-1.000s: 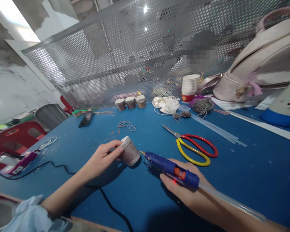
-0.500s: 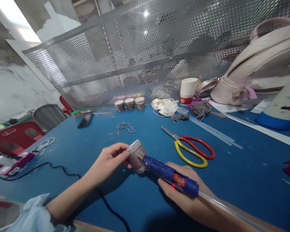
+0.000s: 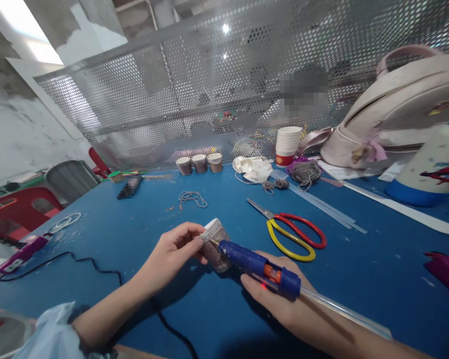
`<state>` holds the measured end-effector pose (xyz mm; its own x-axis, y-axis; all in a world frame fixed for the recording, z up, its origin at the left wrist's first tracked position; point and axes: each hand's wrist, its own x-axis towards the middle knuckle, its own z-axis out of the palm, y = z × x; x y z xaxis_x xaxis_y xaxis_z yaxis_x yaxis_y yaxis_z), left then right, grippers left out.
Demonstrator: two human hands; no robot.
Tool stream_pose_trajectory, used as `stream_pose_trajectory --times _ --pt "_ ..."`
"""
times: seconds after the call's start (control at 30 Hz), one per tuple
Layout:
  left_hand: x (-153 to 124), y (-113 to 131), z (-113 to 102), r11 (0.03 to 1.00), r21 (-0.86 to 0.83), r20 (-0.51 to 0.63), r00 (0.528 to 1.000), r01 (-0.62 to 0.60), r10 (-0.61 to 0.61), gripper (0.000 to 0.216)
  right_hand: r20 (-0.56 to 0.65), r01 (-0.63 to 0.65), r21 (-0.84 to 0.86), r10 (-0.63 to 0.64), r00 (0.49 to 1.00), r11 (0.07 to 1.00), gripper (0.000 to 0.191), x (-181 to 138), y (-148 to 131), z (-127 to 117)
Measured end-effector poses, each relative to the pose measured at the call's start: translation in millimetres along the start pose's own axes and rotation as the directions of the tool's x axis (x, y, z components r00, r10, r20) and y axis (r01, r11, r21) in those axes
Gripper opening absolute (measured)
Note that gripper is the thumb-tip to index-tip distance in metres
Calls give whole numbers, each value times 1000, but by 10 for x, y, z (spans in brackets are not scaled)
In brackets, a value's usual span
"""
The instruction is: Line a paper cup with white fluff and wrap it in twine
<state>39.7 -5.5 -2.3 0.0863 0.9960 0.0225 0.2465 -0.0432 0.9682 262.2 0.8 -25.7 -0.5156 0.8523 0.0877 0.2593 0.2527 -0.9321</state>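
Note:
A small paper cup wrapped in greyish-brown yarn is tilted above the blue table, its rim pinched by my left hand. My right hand is closed around a blue hot glue gun with an orange part and a red light. Its metal nozzle points at the cup's wrapped side, close to the rim; whether it touches I cannot tell. Out of the gun's back runs a long clear glue stick. Scissors with one red and one yellow handle lie just beyond my right hand.
Three wrapped cups stand at the back by a perforated metal screen. Stacked paper cups, grey yarn, glue sticks and a backpack are to the right. A black cord and purple power strip are left.
The view has shifted slightly. The cup has turned a little in my left hand, and the glue gun stays by its side near the rim.

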Motion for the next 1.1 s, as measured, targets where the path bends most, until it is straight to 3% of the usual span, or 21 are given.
stream_pose_trajectory --times 0.43,0.7,0.93,1.1 --pt "-32 -31 38 998 -60 -2 1000 -20 20 18 -112 -2 -21 0 994 1000 19 -21 22 42" --pt "-25 -14 53 999 -38 0 1000 -25 25 12 31 -25 29 24 999 999 16 -1 -44 28" --pt "-38 -13 60 999 -44 -25 1000 -16 15 13 -32 -24 15 24 999 1000 19 -21 -69 29" --pt "-41 -28 61 1000 -24 -31 999 -20 20 14 24 -15 16 15 1000 1000 20 -17 -103 24"
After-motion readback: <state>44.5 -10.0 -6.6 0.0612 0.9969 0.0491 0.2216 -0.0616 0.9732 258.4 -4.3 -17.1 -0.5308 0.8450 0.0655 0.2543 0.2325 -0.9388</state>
